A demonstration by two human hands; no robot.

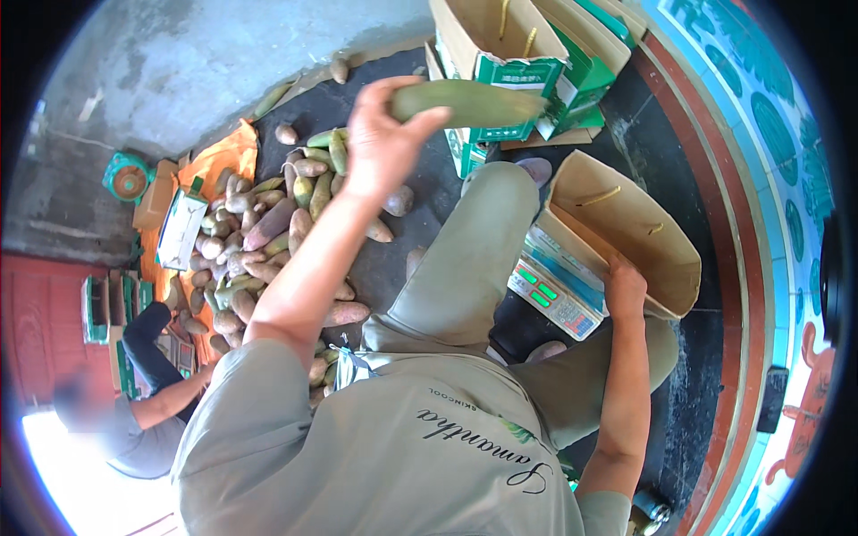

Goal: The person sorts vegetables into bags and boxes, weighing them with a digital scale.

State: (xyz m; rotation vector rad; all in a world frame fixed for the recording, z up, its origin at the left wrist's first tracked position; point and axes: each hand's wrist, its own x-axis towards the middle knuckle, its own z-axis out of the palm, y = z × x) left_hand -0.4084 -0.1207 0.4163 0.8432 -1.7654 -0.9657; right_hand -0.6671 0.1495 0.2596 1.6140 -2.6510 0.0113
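Note:
My left hand (pixel 386 134) is raised and closed around one end of a long green radish (pixel 469 104), whose other end blurs in front of the green cartons. My right hand (pixel 625 286) grips the near rim of an open cardboard box (pixel 666 253), its fingers partly hidden by the box wall. Yellow cord handles show inside that box. It stands on or against a digital scale (pixel 556 297) with lit green displays; the contact under it is hidden. Left of my left forearm lies a big heap of radishes (pixel 259 228), some green, some brownish purple.
Open green-printed cartons (pixel 514 76) stand at the back, beyond my knee. At the left, an orange sheet (pixel 237 147), a white-topped box (pixel 181 228) and a teal round device (pixel 128 177) border the heap. Another person (pixel 161 420) sits at the lower left, an arm toward the heap.

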